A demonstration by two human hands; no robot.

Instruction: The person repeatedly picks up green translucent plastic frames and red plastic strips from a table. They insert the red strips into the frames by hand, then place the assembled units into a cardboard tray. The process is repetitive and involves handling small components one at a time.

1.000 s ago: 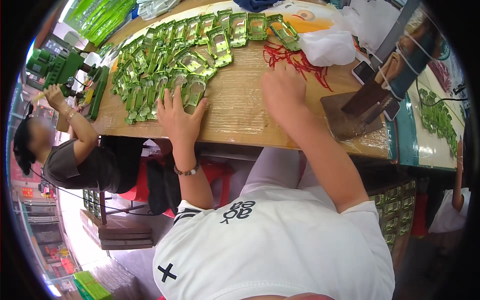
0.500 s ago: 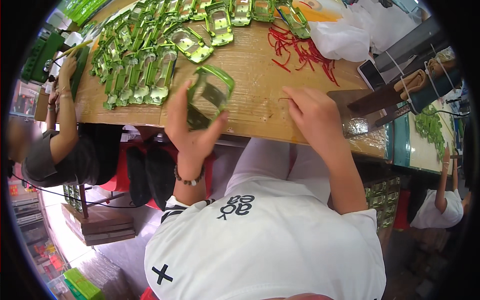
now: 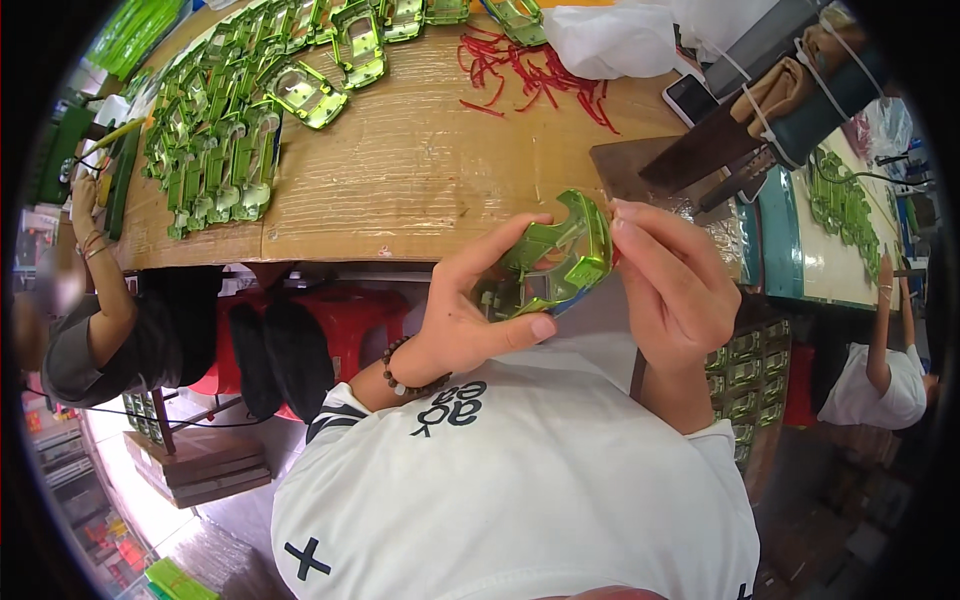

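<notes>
My left hand is closed round a glossy green plastic toy car body shell, with open window gaps, tilted above the table's front edge. Its thumb lies along the near side of the shell and its fingers go behind. My right hand is at the shell's right end, thumb and fingertips pinched together. A bit of a thin red strip shows by those fingertips; most of it is hidden. Beyond them, a loose heap of thin red strips lies on the table.
Many green car shells stand in rows on the brown table at the left. A dark metal device with a base plate, a phone and white plastic bags are at the right. Co-workers sit on both sides.
My left hand has brought the shell right and toward me, turning it. My right hand has come up to the shell's end with the thin strip. The view has shifted to the right.
</notes>
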